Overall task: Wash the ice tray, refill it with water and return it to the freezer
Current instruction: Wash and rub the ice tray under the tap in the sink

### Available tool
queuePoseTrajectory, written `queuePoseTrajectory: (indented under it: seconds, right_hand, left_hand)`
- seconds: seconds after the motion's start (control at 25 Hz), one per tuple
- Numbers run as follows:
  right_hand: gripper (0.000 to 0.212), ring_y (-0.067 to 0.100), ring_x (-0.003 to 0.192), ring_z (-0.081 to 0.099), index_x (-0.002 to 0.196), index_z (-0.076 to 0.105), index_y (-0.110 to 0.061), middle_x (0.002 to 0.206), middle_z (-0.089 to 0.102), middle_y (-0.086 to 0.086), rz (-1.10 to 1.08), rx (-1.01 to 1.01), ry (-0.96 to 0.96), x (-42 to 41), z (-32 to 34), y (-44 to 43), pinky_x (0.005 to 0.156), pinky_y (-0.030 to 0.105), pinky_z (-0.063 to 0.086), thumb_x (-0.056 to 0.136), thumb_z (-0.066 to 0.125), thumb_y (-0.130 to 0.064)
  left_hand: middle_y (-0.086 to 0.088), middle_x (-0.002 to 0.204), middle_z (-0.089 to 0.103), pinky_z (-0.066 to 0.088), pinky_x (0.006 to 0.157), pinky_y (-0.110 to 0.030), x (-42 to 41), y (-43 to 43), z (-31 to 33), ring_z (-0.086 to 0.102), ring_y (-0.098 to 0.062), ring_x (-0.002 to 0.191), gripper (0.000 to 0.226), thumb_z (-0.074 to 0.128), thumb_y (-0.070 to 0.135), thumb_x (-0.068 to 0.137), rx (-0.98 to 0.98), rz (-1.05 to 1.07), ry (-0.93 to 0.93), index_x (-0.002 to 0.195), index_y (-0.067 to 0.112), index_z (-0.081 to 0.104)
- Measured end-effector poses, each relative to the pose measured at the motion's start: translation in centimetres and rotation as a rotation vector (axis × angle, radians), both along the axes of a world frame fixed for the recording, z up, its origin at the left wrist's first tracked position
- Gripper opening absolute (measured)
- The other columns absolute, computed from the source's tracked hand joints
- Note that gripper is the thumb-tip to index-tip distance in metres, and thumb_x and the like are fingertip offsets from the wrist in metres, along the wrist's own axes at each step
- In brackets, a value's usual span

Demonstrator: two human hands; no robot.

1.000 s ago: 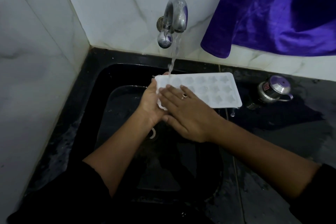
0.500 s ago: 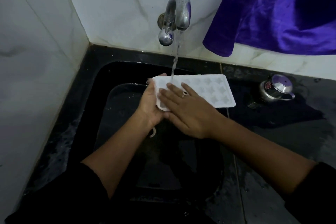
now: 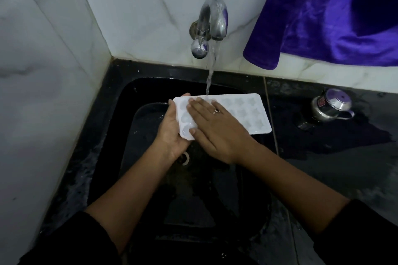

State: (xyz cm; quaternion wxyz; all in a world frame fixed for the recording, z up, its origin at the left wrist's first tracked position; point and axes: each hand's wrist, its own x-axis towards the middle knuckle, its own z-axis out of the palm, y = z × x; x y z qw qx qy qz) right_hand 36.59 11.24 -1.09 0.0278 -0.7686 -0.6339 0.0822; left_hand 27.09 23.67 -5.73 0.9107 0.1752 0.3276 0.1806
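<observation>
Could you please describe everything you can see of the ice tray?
The ice tray is white, plastic-looking, rectangular with rounded corners and rows of shaped moulds. It is held roughly level over the black sink, lengthwise left to right. The left hand grips its left end from below; the right hand lies flat on top, fingers straight. Water from the tap lands near its far edge.

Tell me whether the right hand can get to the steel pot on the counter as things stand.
Probably yes. The right hand lies flat on the ice tray, gripping nothing, and nothing stands between it and the steel pot. The left hand holds the tray.
</observation>
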Motion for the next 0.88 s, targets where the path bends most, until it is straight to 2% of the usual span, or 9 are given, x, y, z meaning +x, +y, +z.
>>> queuePoseTrajectory:
  seconds: [0.16,0.24,0.32,0.4,0.52,0.6,0.76,0.8,0.88]
  right_hand:
    - [0.077,0.022,0.159,0.015,0.163,0.023,-0.007,0.171,0.022,0.012,-0.214,0.017,0.034,0.3,-0.6,-1.1,0.130,0.040,0.004,0.103,0.006,-0.053]
    - [0.077,0.023,0.158,0.020,0.162,0.026,-0.005,0.169,0.026,0.014,-0.225,0.052,0.087,-1.9,-0.8,0.0,0.130,0.041,0.008,0.103,0.008,-0.052]
    - [0.072,0.023,0.158,0.021,0.162,0.028,-0.005,0.169,0.028,0.013,-0.164,0.092,0.108,-3.8,-1.3,0.6,0.130,0.042,0.010,0.106,0.014,-0.048]
    - [0.069,0.022,0.158,0.021,0.162,0.029,-0.007,0.169,0.028,0.012,-0.137,0.108,0.094,-3.2,-1.6,0.0,0.130,0.042,0.010,0.106,0.015,-0.046]
    - [0.075,0.021,0.158,0.021,0.161,0.031,-0.007,0.169,0.030,0.012,-0.332,0.114,0.093,-0.6,-2.3,-1.6,0.130,0.042,0.010,0.103,0.009,-0.050]
    - [0.079,0.022,0.158,0.022,0.161,0.031,-0.007,0.168,0.031,0.013,-0.408,0.105,0.142,-1.6,-2.2,-0.8,0.130,0.043,0.011,0.101,0.006,-0.052]
    - [0.070,0.022,0.159,0.018,0.162,0.027,-0.007,0.170,0.025,0.011,-0.240,0.126,0.189,-4.9,-1.9,1.3,0.130,0.042,0.010,0.105,0.015,-0.046]
    - [0.070,0.021,0.159,0.018,0.162,0.028,-0.008,0.170,0.026,0.010,-0.249,0.132,0.185,-4.2,-2.0,1.1,0.130,0.042,0.010,0.105,0.015,-0.046]
    - [0.071,0.022,0.157,0.022,0.161,0.032,-0.008,0.168,0.031,0.012,-0.400,0.159,0.177,-2.1,-2.5,0.4,0.129,0.043,0.013,0.103,0.015,-0.047]
  left_hand:
    - [-0.016,0.140,0.068,0.048,0.110,-0.059,-1.8,0.5,-1.0,0.065,-0.038,0.129,0.059,0.031,0.061,0.109,0.036,0.020,0.005,0.145,0.024,0.060]
    - [-0.016,0.144,0.065,0.047,0.112,-0.055,-2.0,-0.1,-1.2,0.060,-0.038,0.136,0.058,0.032,0.060,0.109,0.042,0.045,0.024,0.144,0.023,0.060]
    - [-0.014,0.144,0.066,0.050,0.110,-0.051,-2.3,-0.3,-0.7,0.062,-0.034,0.133,0.054,0.033,0.059,0.109,0.044,0.079,0.047,0.137,0.024,0.063]
    - [-0.014,0.142,0.067,0.054,0.104,-0.051,-3.1,-0.2,0.0,0.066,-0.033,0.128,0.057,0.032,0.060,0.109,0.068,0.068,0.052,0.142,0.023,0.061]
    - [-0.013,0.143,0.067,0.058,0.096,-0.050,-4.5,0.1,0.0,0.065,-0.035,0.129,0.059,0.034,0.058,0.109,0.125,0.089,0.066,0.147,0.020,0.057]
    - [-0.013,0.146,0.064,0.055,0.102,-0.053,-4.8,0.1,0.0,0.064,-0.035,0.130,0.057,0.034,0.058,0.109,0.144,0.094,0.073,0.144,0.020,0.058]
    - [-0.014,0.142,0.067,0.050,0.109,-0.054,-5.0,0.8,0.8,0.065,-0.034,0.128,0.055,0.033,0.058,0.109,0.126,0.121,0.098,0.141,0.023,0.061]
    - [-0.013,0.140,0.068,0.050,0.109,-0.054,-5.2,1.0,1.2,0.066,-0.034,0.128,0.054,0.034,0.059,0.109,0.126,0.119,0.100,0.139,0.024,0.062]
    - [-0.011,0.137,0.071,0.052,0.106,-0.054,-5.7,1.3,1.7,0.068,-0.033,0.124,0.053,0.035,0.059,0.108,0.155,0.108,0.109,0.136,0.024,0.064]
